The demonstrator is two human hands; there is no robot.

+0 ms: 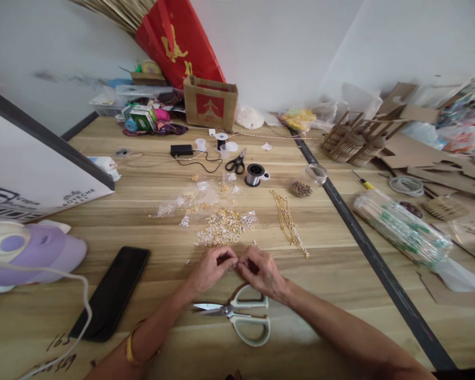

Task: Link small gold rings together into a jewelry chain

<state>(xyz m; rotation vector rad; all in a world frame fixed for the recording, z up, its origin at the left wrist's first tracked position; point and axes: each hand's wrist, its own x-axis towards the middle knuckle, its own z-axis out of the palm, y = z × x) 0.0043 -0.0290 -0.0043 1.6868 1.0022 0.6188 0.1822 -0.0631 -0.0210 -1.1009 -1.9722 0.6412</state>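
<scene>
My left hand (pixel 214 268) and my right hand (pixel 263 272) meet fingertip to fingertip over the wooden table. Both are closed in a pinch, and whatever sits between the fingers is too small to name. Just beyond them lies a loose pile of gold and clear beads (pixel 221 227). Scissors with pale handles (pixel 250 316) rest below my hands, blades pointing left and slightly parted. To the right of the pile are several gold bead chains (pixel 288 221). Small clear plastic bags (pixel 201 198) of tiny parts are spread behind the beads.
A black phone (pixel 113 293) and a purple toy-like object (pixel 43 245) lie at the left. Farther back are a wire spool (pixel 254 174), black scissors (pixel 236 162) and a bowl of brown beads (pixel 301 188). Plastic-wrapped sticks (pixel 401 224) and cardboard (pixel 439 182) cover the right.
</scene>
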